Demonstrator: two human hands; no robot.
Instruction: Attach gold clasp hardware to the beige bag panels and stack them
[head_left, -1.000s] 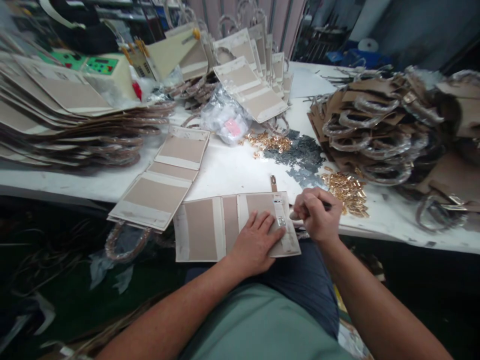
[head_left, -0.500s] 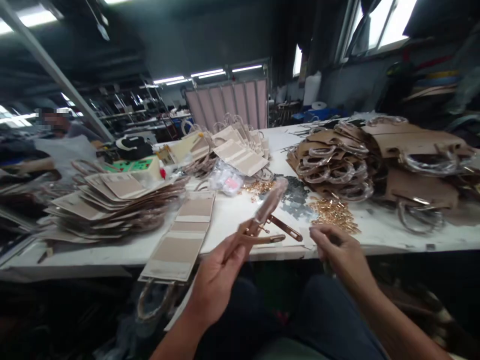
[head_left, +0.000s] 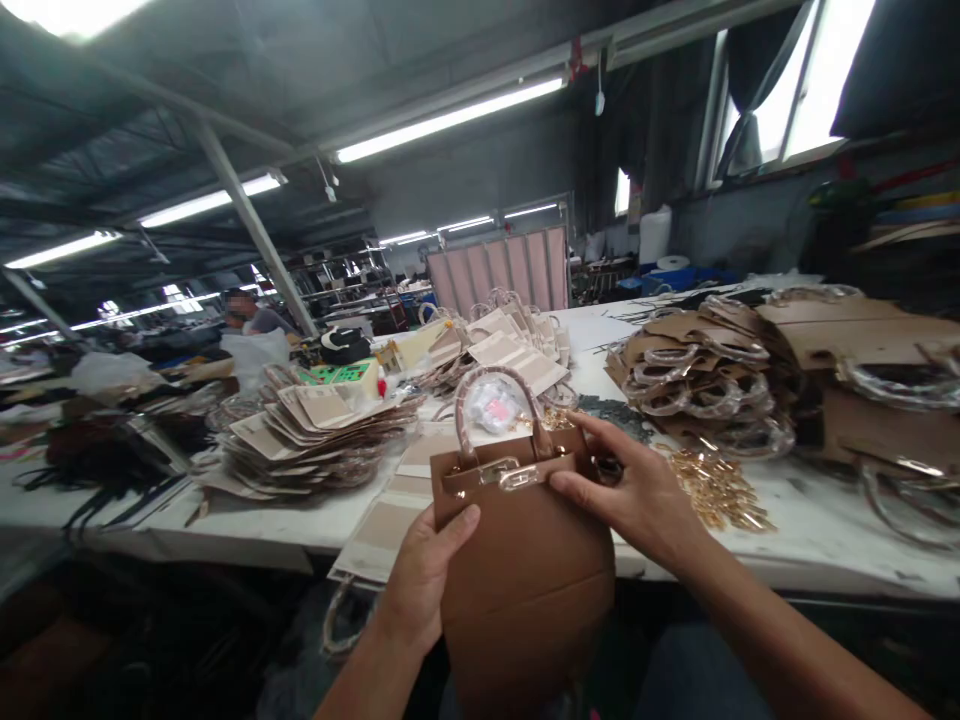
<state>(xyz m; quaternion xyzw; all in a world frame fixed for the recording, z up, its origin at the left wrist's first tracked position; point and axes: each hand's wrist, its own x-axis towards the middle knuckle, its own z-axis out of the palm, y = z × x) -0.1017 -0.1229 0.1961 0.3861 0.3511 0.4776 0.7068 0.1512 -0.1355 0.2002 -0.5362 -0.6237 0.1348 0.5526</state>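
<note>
A brown handbag panel [head_left: 525, 570] faces me above my lap, its wrapped handle [head_left: 495, 375] standing up at the top. Two narrow straps cross its upper part and meet at a metal clasp [head_left: 517, 477]. My left hand [head_left: 427, 570] is closed on the panel's left edge, thumb on the front. At the upper right corner, my right hand [head_left: 630, 485] grips the panel and the strap end, thumb in front and fingers behind. Just right of that hand lies a pile of gold metal fittings [head_left: 724, 490] on the white table [head_left: 825, 545].
Stacked beige-lined panels [head_left: 300, 440] lie at left, with more panels [head_left: 517, 345] behind. Brown panels with wrapped handles [head_left: 697, 350] are heaped at right. One lined panel [head_left: 375, 530] overhangs the table's front edge. A person [head_left: 251, 315] is far back at left.
The panel has turned from edge-on to front-facing and come lower. My right hand, apart from it before, now grips its upper right. The straps, hanging loose earlier, now lie across the front.
</note>
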